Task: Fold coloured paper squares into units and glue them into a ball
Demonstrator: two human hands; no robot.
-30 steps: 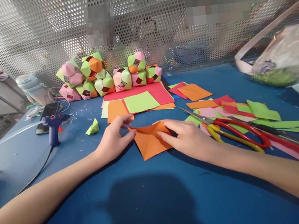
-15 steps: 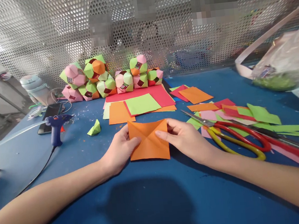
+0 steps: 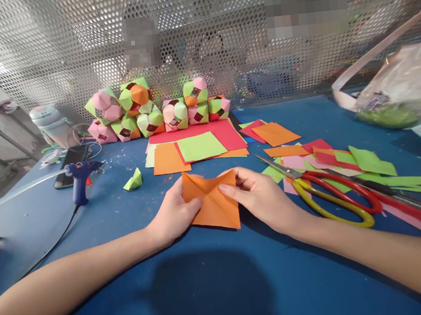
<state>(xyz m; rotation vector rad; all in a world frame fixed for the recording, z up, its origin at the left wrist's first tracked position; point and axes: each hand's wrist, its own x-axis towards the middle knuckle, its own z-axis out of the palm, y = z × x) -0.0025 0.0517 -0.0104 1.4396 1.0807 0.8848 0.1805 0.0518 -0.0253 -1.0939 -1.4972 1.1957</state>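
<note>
Between my two hands is a square of orange paper (image 3: 215, 207) with creases crossing at its middle. My left hand (image 3: 176, 206) grips its left edge, thumb on the front face and fingers behind. On the opposite edge, my right hand (image 3: 257, 192) pinches the paper the same way, its thumb near the upper right corner. The sheet is bent, its top edge dipping in the middle. Just beyond it lie sheets of green paper (image 3: 202, 146), orange paper (image 3: 167, 159) and red paper (image 3: 226, 131). A small folded green paper piece (image 3: 133, 179) rests left of them.
Folded paper balls (image 3: 150, 119) are stacked along the perforated metal screen (image 3: 238, 64). A blue glue gun (image 3: 80, 183), phone (image 3: 70, 164) and bottle (image 3: 51, 125) stand left. Large scissors (image 3: 331, 195), paper scraps (image 3: 372, 160) and a plastic bag (image 3: 409, 81) are right on the blue table (image 3: 209, 288).
My left hand has shifted slightly right and inward. The orange paper has gone from nearly flat to bent, its left side tilting and its lower right corner a little lower. My right hand stays nearly still.
</note>
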